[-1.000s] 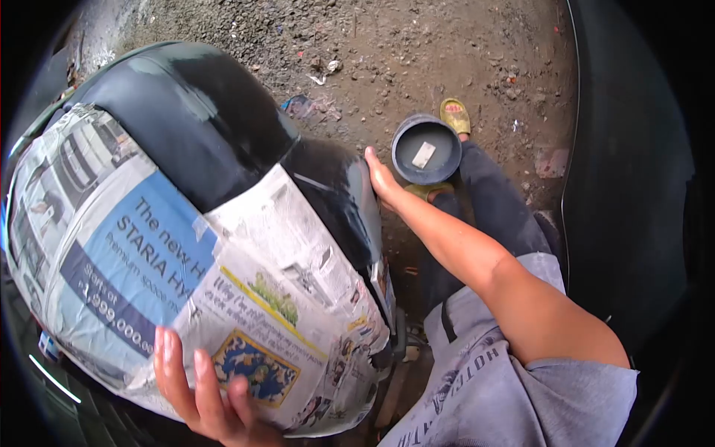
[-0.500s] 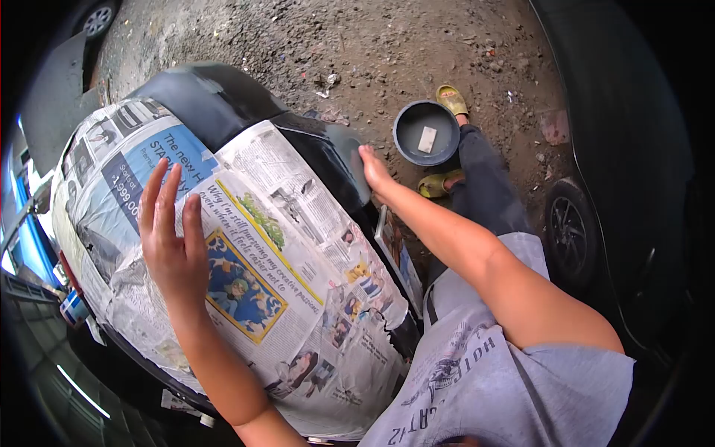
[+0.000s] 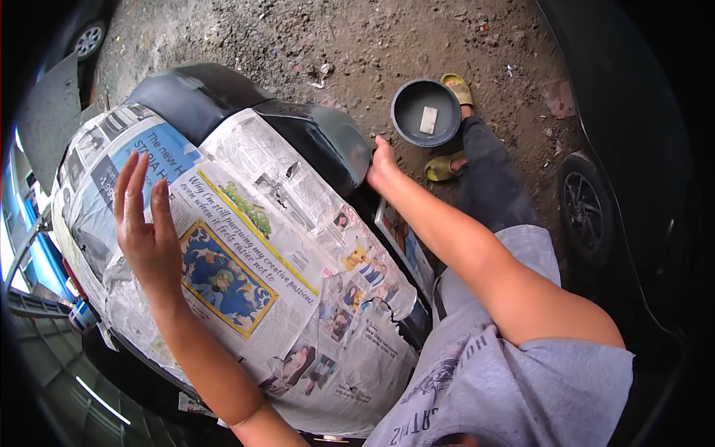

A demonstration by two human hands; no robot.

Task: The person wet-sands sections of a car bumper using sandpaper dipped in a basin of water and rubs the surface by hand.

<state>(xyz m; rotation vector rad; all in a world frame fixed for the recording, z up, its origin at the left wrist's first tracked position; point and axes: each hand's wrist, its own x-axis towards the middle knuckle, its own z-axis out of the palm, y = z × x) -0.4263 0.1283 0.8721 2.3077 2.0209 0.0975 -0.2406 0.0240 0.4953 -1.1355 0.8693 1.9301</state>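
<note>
My left hand (image 3: 149, 238) is raised over a car body masked with newspaper (image 3: 298, 268); its fingers are spread and hold nothing. Whether it touches the paper I cannot tell. Against the outer edge of a dark, grey-patched car panel (image 3: 324, 145) lies my right hand (image 3: 383, 165), thumb up. Its other fingers are hidden behind the hand and the panel edge, so anything under them is out of sight. The panel looks smooth and shiny in places.
A dark round basin (image 3: 402, 123) with a pale block (image 3: 428, 120) inside stands on rough dirt ground (image 3: 357, 45), beside my feet in yellow-green clogs (image 3: 443, 167). Another dark car (image 3: 648, 186) is close on the right. A wheel (image 3: 91, 41) shows at top left.
My right hand has slid along the panel toward its outer lower edge. My left hand has shifted slightly left over the newspaper. The whole view has also shifted a little.
</note>
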